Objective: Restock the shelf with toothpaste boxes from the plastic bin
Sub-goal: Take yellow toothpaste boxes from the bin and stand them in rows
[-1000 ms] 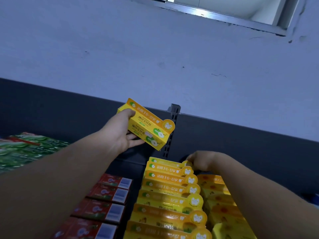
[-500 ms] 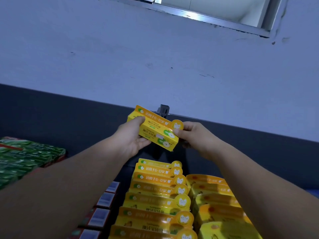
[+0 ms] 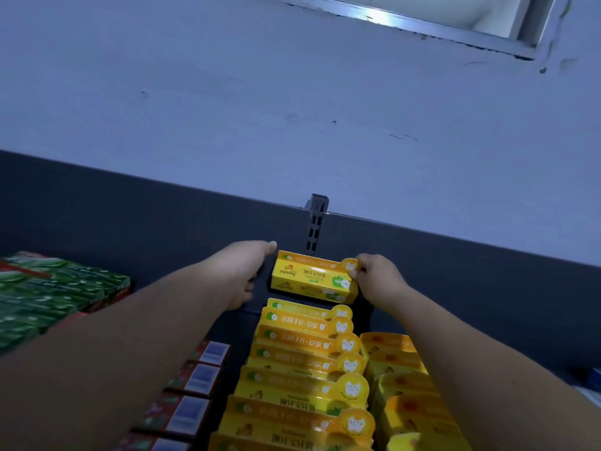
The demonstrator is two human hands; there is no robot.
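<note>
A yellow toothpaste box (image 3: pixel 310 280) stands at the back of the shelf, behind a row of several matching yellow boxes (image 3: pixel 302 362). My right hand (image 3: pixel 379 281) pinches its right end at the round tab. My left hand (image 3: pixel 245 271) is just left of the box with fingers stretched toward the back panel; a narrow dark gap shows between palm and box. The plastic bin is out of view.
A dark back panel (image 3: pixel 130 216) with a slotted upright (image 3: pixel 315 222) closes off the shelf. Green boxes (image 3: pixel 55 294) are stacked at the left, red boxes (image 3: pixel 195 385) lie beside the yellow row, and a second row of orange-yellow boxes (image 3: pixel 403 379) runs at the right.
The box has come down from mid-air to the shelf behind the yellow row. My right hand rose from the row to take its right end, and my left hand has let go.
</note>
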